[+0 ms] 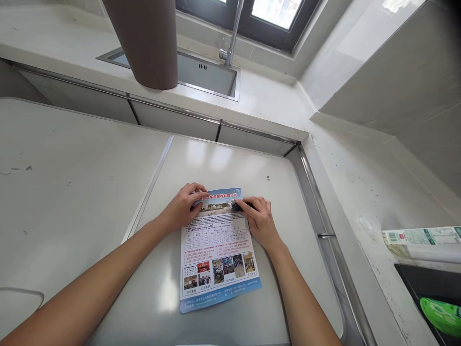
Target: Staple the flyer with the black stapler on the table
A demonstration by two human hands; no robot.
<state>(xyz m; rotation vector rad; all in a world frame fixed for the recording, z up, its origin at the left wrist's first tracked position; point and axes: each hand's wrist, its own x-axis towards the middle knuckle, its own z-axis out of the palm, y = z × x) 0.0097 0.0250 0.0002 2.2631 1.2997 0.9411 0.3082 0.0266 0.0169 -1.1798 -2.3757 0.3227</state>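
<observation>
A printed leaflet (219,240) with blue bands at top and bottom, a table and small photos lies on a pale, glossy table. My left hand (187,204) is at its upper left corner, thumb and fingers closed over the edge. At the upper right edge, my right hand (261,218) has its fingers closed round a small black object (236,207), which rests against the leaflet's picture strip. Fingers cover most of that object, so its kind cannot be made out.
Beyond the table (144,288) runs a white counter (266,103) with a steel sink (209,77) and a tap (226,55). A brown column-like shape (154,43) partly blocks the sink. To the right are a white-green carton (425,236) and a green packet (441,315).
</observation>
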